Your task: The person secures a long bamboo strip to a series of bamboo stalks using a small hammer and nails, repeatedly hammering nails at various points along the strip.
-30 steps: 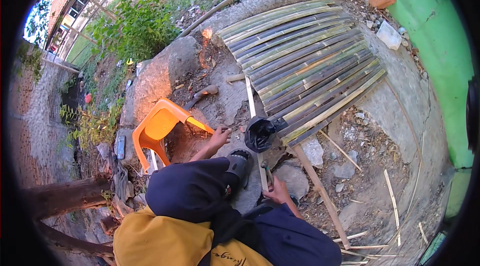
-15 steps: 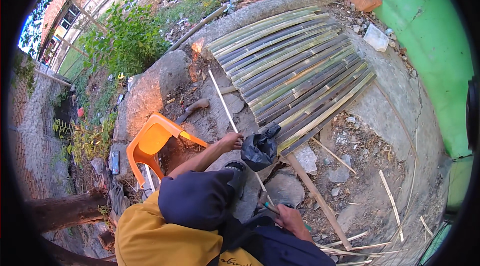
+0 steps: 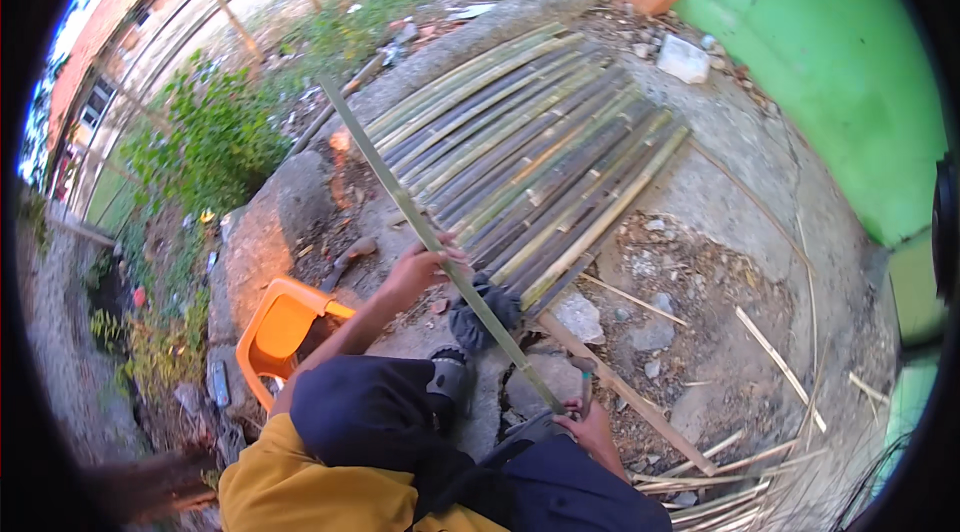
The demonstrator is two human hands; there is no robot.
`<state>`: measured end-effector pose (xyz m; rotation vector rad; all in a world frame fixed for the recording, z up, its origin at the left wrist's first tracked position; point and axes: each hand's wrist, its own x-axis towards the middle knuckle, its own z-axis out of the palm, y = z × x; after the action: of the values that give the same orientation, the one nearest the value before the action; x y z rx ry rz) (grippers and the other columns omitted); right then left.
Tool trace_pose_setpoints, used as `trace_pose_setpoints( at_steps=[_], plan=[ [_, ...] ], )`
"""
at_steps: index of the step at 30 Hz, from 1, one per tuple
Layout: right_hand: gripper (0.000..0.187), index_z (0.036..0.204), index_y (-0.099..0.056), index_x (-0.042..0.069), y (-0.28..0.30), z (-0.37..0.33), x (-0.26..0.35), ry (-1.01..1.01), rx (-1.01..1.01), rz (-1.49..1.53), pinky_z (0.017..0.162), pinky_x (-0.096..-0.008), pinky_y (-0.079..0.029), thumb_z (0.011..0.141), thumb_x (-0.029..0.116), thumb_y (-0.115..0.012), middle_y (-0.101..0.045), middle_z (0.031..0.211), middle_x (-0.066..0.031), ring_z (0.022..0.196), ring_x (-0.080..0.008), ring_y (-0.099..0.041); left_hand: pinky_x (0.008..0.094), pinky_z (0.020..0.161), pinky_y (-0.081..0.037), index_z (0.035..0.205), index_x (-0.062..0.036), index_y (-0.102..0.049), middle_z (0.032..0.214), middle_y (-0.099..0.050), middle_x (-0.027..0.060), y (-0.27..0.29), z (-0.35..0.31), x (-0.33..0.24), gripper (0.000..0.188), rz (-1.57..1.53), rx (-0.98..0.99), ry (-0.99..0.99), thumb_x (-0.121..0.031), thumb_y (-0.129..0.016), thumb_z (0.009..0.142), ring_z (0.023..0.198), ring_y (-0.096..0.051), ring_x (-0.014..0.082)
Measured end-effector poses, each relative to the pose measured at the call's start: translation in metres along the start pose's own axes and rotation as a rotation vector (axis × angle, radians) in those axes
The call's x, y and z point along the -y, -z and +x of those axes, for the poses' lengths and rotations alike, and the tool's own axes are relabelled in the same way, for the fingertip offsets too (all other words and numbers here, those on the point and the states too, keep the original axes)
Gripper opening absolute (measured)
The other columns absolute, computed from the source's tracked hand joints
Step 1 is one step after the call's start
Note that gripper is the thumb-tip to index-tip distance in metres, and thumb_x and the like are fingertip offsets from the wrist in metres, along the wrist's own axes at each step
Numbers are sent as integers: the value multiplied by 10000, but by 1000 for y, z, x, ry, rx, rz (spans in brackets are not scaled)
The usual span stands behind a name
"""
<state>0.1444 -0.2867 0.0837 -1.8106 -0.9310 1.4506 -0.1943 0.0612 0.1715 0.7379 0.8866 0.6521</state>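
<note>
A long green bamboo strip (image 3: 400, 194) runs slantwise in front of me, its green face showing. My left hand (image 3: 418, 270) grips it near the middle, with the thumb and fingers around its edges. Close to the strip's lower end, my right hand (image 3: 592, 429) is closed on a small hammer (image 3: 583, 372), its head pointing up; I cannot tell whether its fingers also touch the strip. A black plastic bag (image 3: 472, 322) lies behind the strip, partly covered by it. Beyond, many split bamboo slats (image 3: 540, 167) lie side by side in a panel on the ground.
An orange plastic chair (image 3: 280, 322) stands at the left beside large rocks (image 3: 280, 207). A wooden bar (image 3: 630, 397) props out from the panel's near corner. Loose bamboo offcuts (image 3: 780, 367) lie at the right, below a green wall (image 3: 790, 62). A white block (image 3: 684, 59) rests at the far right.
The bamboo strip has been lifted and turned from its thin pale edge to its green face. My left hand rose with it. The view has shifted, so the surroundings sit further left.
</note>
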Motion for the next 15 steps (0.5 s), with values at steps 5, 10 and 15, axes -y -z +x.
trace_pose_setpoints(
  at_steps=[5,10,15],
  plan=[
    [390,1085,-641,-26,-28,9,27,79,47,219,909,-360,-590,797,39,-897,-714,1020,-101,979,-197,-711,499,1095,-519,1572,-60,-323,1365,-642,201,-102,21,-107,539,211,196,-161,-137,-531,1080,1301,-627,331],
    [388,1045,-541,-15,-44,-2,62,213,-200,493,853,-364,-620,825,-33,-859,-702,1008,-128,978,-231,-737,481,1119,-502,1518,-50,-370,1379,-636,191,-220,83,-91,512,505,475,58,-95,-589,1057,1395,-552,287],
    [442,923,-417,50,-44,21,52,202,-535,580,803,-354,-631,820,-62,-832,-693,994,-154,951,-235,-748,368,908,-550,1558,-39,-297,1271,-700,152,-300,191,-11,656,529,632,-14,-25,-640,998,1159,-703,234]
  ],
)
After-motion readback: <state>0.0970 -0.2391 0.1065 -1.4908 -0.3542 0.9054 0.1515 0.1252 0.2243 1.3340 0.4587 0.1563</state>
